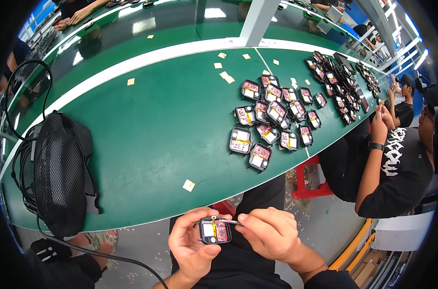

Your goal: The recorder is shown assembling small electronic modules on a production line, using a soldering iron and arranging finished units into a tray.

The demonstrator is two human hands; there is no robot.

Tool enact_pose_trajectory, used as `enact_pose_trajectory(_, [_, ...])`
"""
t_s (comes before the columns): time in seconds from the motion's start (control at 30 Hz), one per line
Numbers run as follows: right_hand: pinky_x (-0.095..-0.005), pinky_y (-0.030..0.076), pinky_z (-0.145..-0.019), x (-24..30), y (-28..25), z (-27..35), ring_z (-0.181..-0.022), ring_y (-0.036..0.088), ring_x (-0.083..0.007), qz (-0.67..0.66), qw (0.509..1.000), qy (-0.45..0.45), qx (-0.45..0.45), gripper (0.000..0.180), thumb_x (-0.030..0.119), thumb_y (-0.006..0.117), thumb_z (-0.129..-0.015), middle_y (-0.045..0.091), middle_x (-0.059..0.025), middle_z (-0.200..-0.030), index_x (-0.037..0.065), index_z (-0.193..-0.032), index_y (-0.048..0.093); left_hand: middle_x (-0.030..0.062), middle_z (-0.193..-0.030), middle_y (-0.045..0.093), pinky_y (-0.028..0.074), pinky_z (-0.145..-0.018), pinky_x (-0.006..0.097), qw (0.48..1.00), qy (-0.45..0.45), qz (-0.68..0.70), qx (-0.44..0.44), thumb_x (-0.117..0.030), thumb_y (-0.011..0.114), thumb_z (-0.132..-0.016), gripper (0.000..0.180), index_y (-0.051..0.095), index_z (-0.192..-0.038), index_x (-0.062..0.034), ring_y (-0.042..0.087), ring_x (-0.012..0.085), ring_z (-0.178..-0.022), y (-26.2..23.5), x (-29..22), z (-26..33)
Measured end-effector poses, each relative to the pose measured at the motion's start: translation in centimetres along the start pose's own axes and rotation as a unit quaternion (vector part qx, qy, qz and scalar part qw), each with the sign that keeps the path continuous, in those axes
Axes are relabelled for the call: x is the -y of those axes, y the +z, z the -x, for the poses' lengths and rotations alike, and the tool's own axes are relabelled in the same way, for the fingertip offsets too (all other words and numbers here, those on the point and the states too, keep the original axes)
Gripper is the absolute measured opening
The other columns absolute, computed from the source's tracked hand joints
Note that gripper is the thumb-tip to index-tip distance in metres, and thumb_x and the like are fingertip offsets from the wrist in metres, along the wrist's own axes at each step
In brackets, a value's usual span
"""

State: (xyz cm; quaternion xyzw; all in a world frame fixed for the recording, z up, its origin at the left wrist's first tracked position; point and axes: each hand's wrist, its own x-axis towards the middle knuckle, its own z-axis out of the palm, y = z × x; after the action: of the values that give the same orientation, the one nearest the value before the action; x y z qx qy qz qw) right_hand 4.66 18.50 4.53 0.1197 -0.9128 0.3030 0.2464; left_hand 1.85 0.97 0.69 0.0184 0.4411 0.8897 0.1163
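Above my lap, off the table's front edge, my left hand [194, 243] is closed around a small square device casing [215, 230]. Its black rim encloses a red circuit board, a white block and a yellow ribbon strip, with the inside turned up. Pinched in my right hand [272, 234] is a pair of thin metal tweezers [232, 222], mostly covered by the fingers. Their tip reaches the casing's top edge, close to the yellow strip. Whether it grips anything is too small to tell.
Similar open casings [276, 111] lie in a loose pile on the green table [151, 144], with a larger heap [334, 86] farther right. Yellowish paper squares [189, 185] are scattered about. A black mesh bag [60, 168] with cables sits left. A co-worker [397, 164] sits at right, near a red stool [308, 180].
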Motion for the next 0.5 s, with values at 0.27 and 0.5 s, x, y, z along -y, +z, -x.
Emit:
enact_pose_trajectory(0.27, [-0.0262,0.045,-0.048,-0.61,0.08,0.24,-0.056,0.058,-0.0134,0.044,0.996,-0.071,-0.023,0.029,0.005,0.086,-0.076,0.072,-0.0063,-0.089,0.002,-0.103,0.077,0.0228,-0.137,0.059,0.057,-0.106,0.048,0.997,-0.012,0.058,0.046,-0.017,0.093,-0.083,0.069,0.057,-0.137,0.006,0.069,0.0395,-0.121,-0.55,0.2,0.09])
enact_pose_trajectory(0.5, [-0.0285,0.054,-0.054,-0.37,-0.3,-0.19,-0.061,0.067,-0.019,-0.057,0.998,0.014,-0.012,0.03,0.003,0.089,-0.074,0.074,-0.0077,-0.086,0.001,-0.102,0.078,0.022,-0.135,0.058,0.063,-0.093,0.044,0.999,-0.008,0.024,0.037,-0.028,0.093,-0.083,0.072,0.058,-0.136,0.0056,0.071,0.0373,-0.115,-0.22,0.02,-0.21])
